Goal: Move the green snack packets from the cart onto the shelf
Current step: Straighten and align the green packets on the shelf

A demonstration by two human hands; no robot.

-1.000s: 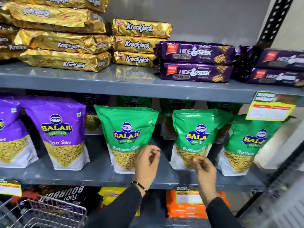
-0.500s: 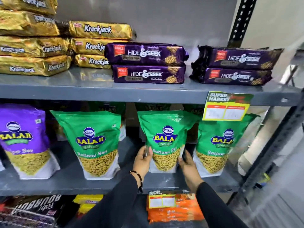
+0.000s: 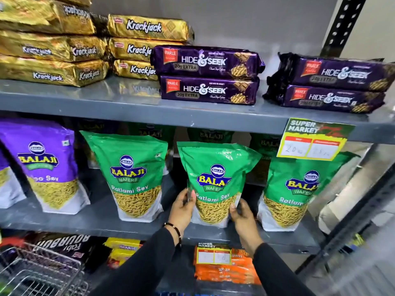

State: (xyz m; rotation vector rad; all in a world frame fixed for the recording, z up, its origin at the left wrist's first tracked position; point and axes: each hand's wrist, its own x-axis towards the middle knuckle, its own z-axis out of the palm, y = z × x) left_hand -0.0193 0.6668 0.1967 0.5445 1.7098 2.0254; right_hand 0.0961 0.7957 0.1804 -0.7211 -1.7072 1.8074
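Observation:
Three green Balaji Ratlami Sev packets stand upright in the front row of the grey middle shelf (image 3: 106,221). My left hand (image 3: 182,208) grips the lower left side of the middle green packet (image 3: 215,180), and my right hand (image 3: 241,216) grips its lower right side. Its base rests on the shelf. Another green packet (image 3: 132,176) stands to its left and a third green packet (image 3: 292,189) to its right. More green packets stand behind them, mostly hidden. A corner of the wire cart (image 3: 36,272) shows at the bottom left.
Purple Balaji packets (image 3: 44,163) stand at the left of the same shelf. Gold Krackjack packs (image 3: 53,50) and purple Hide & Seek packs (image 3: 207,75) lie on the shelf above. A yellow price tag (image 3: 312,142) hangs from that shelf's edge. Orange packs (image 3: 224,268) sit below.
Both hands moved from in front of the shelf edge onto the middle green packet and took hold of its lower sides. The view shifted right and closer.

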